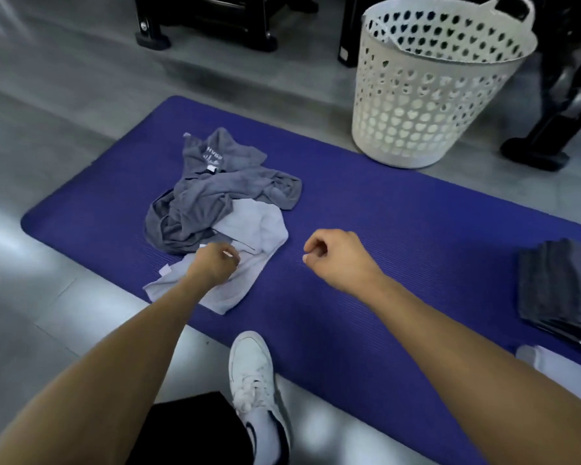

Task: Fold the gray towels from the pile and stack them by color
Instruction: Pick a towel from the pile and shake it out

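While the crumpled pile of gray cloth towels (215, 203) is still lying loose on the ribbed purple foam mat (366, 263), I am reaching my left hand (212, 265) down onto the pale gray towel (245, 250) at the near edge of that pile; the fingers are curling over the fabric and look to be pinching it, though the knuckles are hiding the actual grip, so I am judging rather than seeing that. My right hand (336, 260) is hovering just beside the pile over bare mat, fingers curled into a loose fist and holding nothing. Darker gray towels (212, 186) are bunching behind and partly over the pale one, one of them showing a white label. Off to my far right, a neat stack of folded dark gray towels (560, 290) is sitting on the mat, and just nearer to me a folded pale piece (547, 360) is showing at the mat's edge, so I am guessing the sorting by shade is well under way, with several towels left to fold. Beyond the mat, a white plastic laundry basket with heart-shaped holes (433, 95) is standing on the gray floor (64, 112), and my white sneaker (252, 374) is resting at the mat's near edge.
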{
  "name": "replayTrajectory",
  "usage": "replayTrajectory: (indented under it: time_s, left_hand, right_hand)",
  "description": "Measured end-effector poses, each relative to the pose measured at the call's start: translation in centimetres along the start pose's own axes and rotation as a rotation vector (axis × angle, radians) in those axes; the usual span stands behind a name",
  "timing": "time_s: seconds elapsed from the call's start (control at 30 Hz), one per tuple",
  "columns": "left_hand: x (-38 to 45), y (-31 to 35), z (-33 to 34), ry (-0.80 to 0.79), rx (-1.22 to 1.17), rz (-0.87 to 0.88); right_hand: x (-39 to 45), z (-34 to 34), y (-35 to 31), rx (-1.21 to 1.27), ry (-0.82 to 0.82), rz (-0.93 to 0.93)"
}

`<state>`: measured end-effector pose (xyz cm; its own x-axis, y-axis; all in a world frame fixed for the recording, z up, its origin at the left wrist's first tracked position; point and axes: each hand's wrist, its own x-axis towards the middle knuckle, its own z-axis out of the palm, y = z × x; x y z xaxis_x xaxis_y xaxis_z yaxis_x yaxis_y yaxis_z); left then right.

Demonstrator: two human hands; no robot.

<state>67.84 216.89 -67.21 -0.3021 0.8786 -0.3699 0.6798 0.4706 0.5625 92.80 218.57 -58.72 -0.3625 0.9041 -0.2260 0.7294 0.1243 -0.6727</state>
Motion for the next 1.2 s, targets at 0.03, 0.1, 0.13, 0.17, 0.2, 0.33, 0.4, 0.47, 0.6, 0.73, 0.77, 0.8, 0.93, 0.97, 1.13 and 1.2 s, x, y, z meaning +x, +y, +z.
replayTrajectory:
  time_s: [0.03, 0.1, 0.13, 0.17, 0.2, 0.33, 0.4, 0.47, 0.6, 0.73, 0.77, 0.8, 0.93, 0.97, 1.13, 1.2]
  left_hand:
    - [1.9, -0.6, -0.4, 0.015, -0.011, -0.002]
    - [5.4, -1.3, -1.2, 0.026, -0.016, 0.003]
    - [7.1, -1.7, -1.6, 0.029, -0.008, 0.008]
    - [8.8, -2.1, -1.9, 0.039, 0.021, 0.024]
    - [10.4, -2.5, -2.1, 0.050, 0.077, 0.050]
    - [15.4, -3.9, -1.6, 0.092, 0.350, 0.052]
    - [17.1, -5.0, -1.0, 0.110, 0.384, 0.019]
    - [18.5, -6.0, -0.3, 0.126, 0.389, 0.015]
    - [20.0, -7.2, 0.0, 0.241, 0.186, 0.118]
    - [18.3, -5.8, -1.9, 0.142, -0.011, 0.219]
    - [17.4, -4.6, -2.4, 0.108, -0.035, 0.269]
    - [16.1, -3.1, -3.0, 0.087, -0.057, 0.318]
    - [9.8, 3.7, -4.4, 0.011, -0.151, 0.457]
    - [7.9, 5.4, -4.4, -0.042, -0.153, 0.512]
    - [-2.0, 13.3, -4.1, -0.233, -0.171, 0.723]
    - [-5.6, 16.4, -3.6, -0.278, -0.196, 0.769]
  right_hand:
    - [1.5, 0.4, -0.5, -0.005, 0.006, -0.004]
    - [4.8, 0.9, -1.3, -0.023, 0.017, -0.006]
    - [6.4, 1.1, -1.5, -0.022, 0.020, -0.002]
    - [7.9, 1.4, -1.7, -0.013, 0.019, 0.007]
    - [9.3, 1.8, -1.9, -0.001, 0.022, 0.015]
    - [13.7, 3.9, -1.8, 0.046, 0.019, 0.041]
    - [14.9, 5.1, -1.3, 0.059, 0.001, 0.041]
    - [15.5, 6.0, -0.6, 0.054, -0.028, 0.053]
    - [15.7, 6.5, 0.6, 0.057, -0.049, 0.052]
    - [13.9, 4.7, 1.2, 0.137, 0.009, 0.077]
    - [13.1, 3.9, 1.4, 0.160, 0.033, 0.084]
    - [12.2, 3.2, 1.6, 0.181, 0.056, 0.091]
    - [7.4, -0.7, 2.3, 0.225, 0.138, 0.104]
    - [6.0, -1.8, 2.4, 0.233, 0.149, 0.100]
    - [-1.6, -7.7, 2.8, 0.206, 0.118, -0.030]
    - [-4.9, -9.7, 2.9, 0.189, 0.078, -0.065]
